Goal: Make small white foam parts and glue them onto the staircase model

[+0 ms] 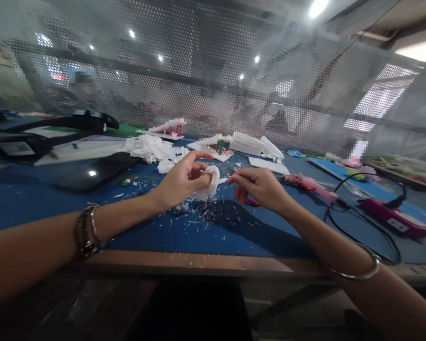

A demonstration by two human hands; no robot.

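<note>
A crumpled piece of white tissue (210, 184) is pinched between the thumb and fingers of my left hand (180, 181), above the blue mat. My right hand (259, 185) is just to its right, with the fingers closed together. A small white sliver (222, 180) shows by its fingertips; I cannot tell whether they grip it. White shavings (202, 210) are scattered on the mat below both hands. Partly hidden behind my right hand lies a tool with a red handle (251, 201).
Crumpled white paper (151, 148) and a black phone (95, 173) lie left. Behind the hands stand small white models with green posts (222, 146) and red posts (177, 129). To the right are a pink-handled tool (319, 189), a black cable (371, 227) and a purple power strip (394, 219).
</note>
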